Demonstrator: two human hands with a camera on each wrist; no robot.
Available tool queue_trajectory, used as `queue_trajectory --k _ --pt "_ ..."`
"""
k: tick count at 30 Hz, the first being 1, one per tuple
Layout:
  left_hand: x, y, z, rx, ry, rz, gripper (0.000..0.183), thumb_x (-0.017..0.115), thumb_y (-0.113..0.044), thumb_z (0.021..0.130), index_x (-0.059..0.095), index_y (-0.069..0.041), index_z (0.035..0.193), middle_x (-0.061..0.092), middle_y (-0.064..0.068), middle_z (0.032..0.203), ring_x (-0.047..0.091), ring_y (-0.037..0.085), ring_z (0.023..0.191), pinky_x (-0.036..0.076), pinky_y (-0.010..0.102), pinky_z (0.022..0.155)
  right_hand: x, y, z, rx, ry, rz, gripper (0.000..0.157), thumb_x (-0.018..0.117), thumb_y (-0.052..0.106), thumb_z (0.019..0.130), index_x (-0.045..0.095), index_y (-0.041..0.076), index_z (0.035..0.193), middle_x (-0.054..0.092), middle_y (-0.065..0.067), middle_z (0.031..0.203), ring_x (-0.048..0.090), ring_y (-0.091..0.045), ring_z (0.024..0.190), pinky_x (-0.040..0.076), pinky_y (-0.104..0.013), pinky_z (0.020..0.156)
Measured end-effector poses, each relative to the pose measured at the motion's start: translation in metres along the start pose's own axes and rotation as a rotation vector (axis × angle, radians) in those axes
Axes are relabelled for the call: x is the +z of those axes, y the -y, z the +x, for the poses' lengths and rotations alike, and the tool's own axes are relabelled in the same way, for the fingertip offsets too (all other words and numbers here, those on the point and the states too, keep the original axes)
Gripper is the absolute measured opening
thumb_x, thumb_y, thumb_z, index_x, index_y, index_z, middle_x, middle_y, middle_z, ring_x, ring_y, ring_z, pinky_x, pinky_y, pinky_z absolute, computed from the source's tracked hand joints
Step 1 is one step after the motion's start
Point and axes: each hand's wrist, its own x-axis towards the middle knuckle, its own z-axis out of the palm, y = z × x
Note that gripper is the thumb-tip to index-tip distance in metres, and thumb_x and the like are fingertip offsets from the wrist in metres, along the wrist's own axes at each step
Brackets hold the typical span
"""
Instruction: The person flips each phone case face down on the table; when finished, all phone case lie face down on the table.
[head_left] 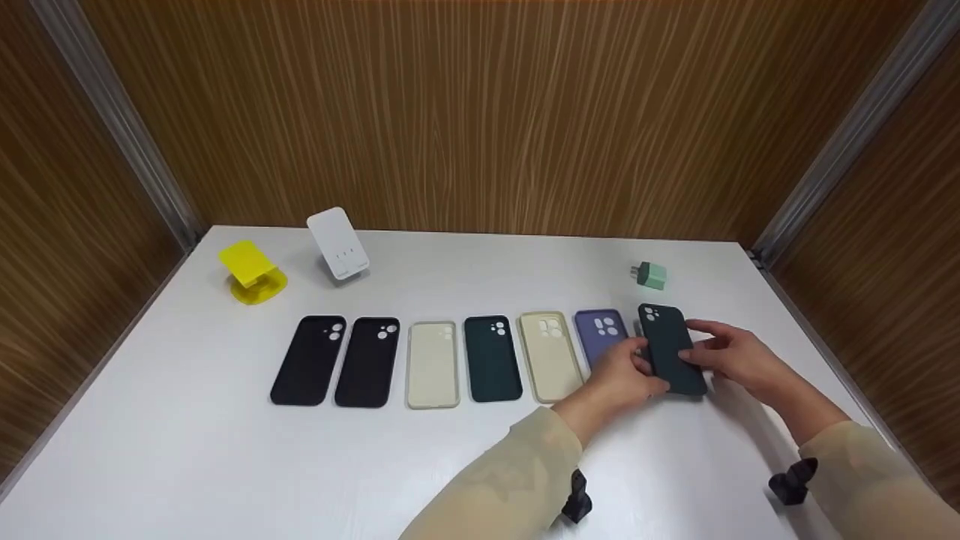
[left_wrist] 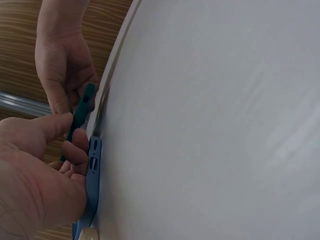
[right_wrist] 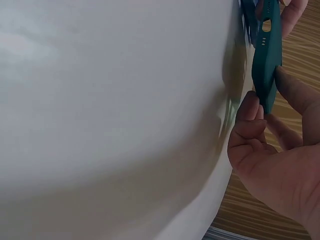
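Both hands hold a dark green phone case (head_left: 673,349) at the right end of a row of cases, its back facing up. The left hand (head_left: 622,375) grips its lower left edge with thumb and fingers. On the opposite long side, the right hand (head_left: 739,360) pinches it, thumb on the back. In the right wrist view the case (right_wrist: 267,60) is tilted and raised off the table. A purple phone case (head_left: 598,337) lies just left of it, partly hidden by the left hand; its blue-looking edge (left_wrist: 93,175) shows in the left wrist view.
Leftward on the white table (head_left: 225,472) lie a cream case (head_left: 551,360), a green case (head_left: 493,364), a pale case (head_left: 433,367) and two black cases (head_left: 367,367). Behind stand a yellow stand (head_left: 255,274), a white phone stand (head_left: 339,244) and a green charger plug (head_left: 651,275).
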Motion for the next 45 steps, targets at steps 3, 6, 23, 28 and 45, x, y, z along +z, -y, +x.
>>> queue_trajectory --k 3,6,23,28,45 --pt "0.0 0.001 0.001 0.012 0.014 0.006 0.069 0.085 0.007 0.079 0.059 0.001 0.142 0.068 0.003 0.085 0.057 0.005 0.072 0.052 0.018 0.072 0.001 0.001 -0.001 0.001 -0.001 -0.015 0.085 0.075 0.038 0.1 0.032 0.003 0.165 0.058 -0.029 0.139 0.058 -0.032 0.112 0.053 -0.034 0.085" --pt "0.0 0.0 0.0 0.015 0.015 0.026 0.07 0.085 0.006 0.078 0.06 0.0 0.143 0.068 0.003 0.086 0.057 0.005 0.073 0.052 0.018 0.074 0.001 0.001 -0.001 0.004 -0.003 -0.018 0.086 0.075 0.039 0.1 0.032 0.003 0.165 0.057 -0.031 0.141 0.057 -0.033 0.113 0.053 -0.034 0.084" --pt "0.002 -0.005 0.004 -0.068 0.027 0.104 0.069 0.088 0.004 0.077 0.063 -0.002 0.142 0.064 0.002 0.088 0.052 0.007 0.073 0.048 0.021 0.072 0.003 -0.005 0.002 -0.01 -0.044 -0.067 0.082 0.076 0.035 0.099 0.036 0.003 0.163 0.061 -0.024 0.131 0.057 -0.033 0.111 0.051 -0.034 0.085" --pt "0.001 -0.005 0.006 -0.075 0.033 0.12 0.068 0.088 0.002 0.078 0.064 -0.002 0.141 0.064 0.0 0.09 0.054 0.008 0.077 0.049 0.021 0.075 0.004 -0.006 0.002 -0.012 -0.046 -0.078 0.082 0.077 0.035 0.099 0.036 0.002 0.163 0.061 -0.025 0.133 0.057 -0.034 0.113 0.051 -0.034 0.086" --pt "-0.001 -0.011 0.001 -0.122 0.028 0.104 0.06 0.088 -0.003 0.084 0.066 -0.01 0.14 0.065 -0.001 0.095 0.06 0.011 0.083 0.054 0.024 0.08 0.006 -0.006 0.0 -0.009 -0.043 -0.096 0.078 0.077 0.031 0.099 0.04 0.002 0.161 0.063 -0.023 0.132 0.056 -0.034 0.115 0.049 -0.032 0.09"
